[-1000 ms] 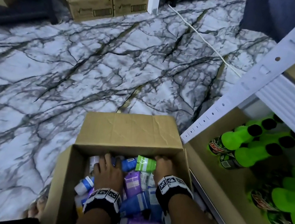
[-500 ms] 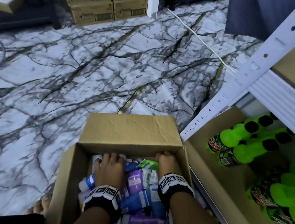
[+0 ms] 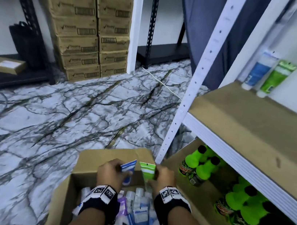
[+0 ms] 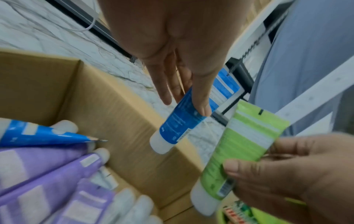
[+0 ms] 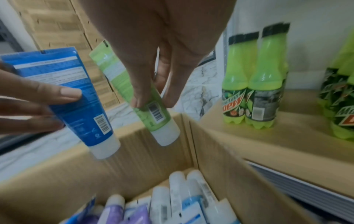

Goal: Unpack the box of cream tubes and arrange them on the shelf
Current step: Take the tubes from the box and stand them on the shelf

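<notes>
An open cardboard box [image 3: 87,163] on the marble floor holds several blue, purple and white cream tubes [image 3: 139,214]. Above its far side, my left hand [image 3: 110,172] pinches a blue tube [image 3: 128,166], cap down. In the left wrist view the thumb and fingers of this hand [image 4: 187,103] clamp that blue tube [image 4: 178,125]. My right hand [image 3: 163,179] grips a green tube [image 3: 147,170] beside it, also cap down, with my fingers curled round the green tube [image 5: 155,119]. On the shelf board [image 3: 247,122] at the right, a blue tube [image 3: 260,71] and a green one [image 3: 274,78] stand against the wall.
Green soda bottles [image 3: 201,167] fill the lower shelf beside the box. A white perforated shelf post [image 3: 189,99] rises just behind the box. Stacked cartons [image 3: 91,28] and a dark rack stand at the back, and a white cable [image 3: 159,81] crosses the floor.
Both hands have come up out of the box, the left with a blue tube and the right with a green one. The head view has tilted up and now shows the shelf.
</notes>
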Motion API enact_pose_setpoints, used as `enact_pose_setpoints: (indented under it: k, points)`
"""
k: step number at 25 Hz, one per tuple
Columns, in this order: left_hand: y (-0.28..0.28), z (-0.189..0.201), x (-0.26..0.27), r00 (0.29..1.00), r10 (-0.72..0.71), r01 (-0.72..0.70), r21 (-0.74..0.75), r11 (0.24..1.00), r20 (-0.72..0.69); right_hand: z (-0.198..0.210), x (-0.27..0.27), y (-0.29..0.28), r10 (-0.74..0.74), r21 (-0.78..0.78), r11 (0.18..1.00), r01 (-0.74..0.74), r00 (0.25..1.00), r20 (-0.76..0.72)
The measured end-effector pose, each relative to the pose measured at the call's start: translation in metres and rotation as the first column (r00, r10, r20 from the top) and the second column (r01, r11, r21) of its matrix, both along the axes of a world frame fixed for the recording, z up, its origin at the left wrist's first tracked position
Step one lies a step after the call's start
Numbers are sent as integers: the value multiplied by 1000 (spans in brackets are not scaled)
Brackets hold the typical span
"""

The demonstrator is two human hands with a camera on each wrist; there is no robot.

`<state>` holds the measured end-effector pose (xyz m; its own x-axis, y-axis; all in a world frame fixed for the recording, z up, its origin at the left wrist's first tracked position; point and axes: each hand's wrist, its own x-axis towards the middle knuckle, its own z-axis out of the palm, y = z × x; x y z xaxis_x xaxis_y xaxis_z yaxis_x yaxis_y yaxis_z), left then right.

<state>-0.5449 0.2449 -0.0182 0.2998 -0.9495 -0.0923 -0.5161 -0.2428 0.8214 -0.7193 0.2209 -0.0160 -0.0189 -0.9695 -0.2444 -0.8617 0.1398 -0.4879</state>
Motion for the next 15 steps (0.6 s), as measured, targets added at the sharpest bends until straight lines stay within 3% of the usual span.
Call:
enact_pose_setpoints:
  k: [4, 8, 13, 15]
  points:
    - [0, 69, -20, 994, -27, 20, -70, 997, -102, 66, -21, 10, -82, -146, 985, 92, 994, 73]
    - [5, 136, -42, 993, -69, 49, -192, 980, -99, 121, -41, 20, -84, -260, 956, 137, 975, 204]
    - [9, 217, -72, 949, -133, 46, -291, 956, -285, 194, -78, 40, -94, -437, 875, 210, 958, 271]
    - [7, 244, -86, 936, -194, 86, -343, 935, -293, 221, -95, 48, -100, -470, 848, 247, 944, 315]
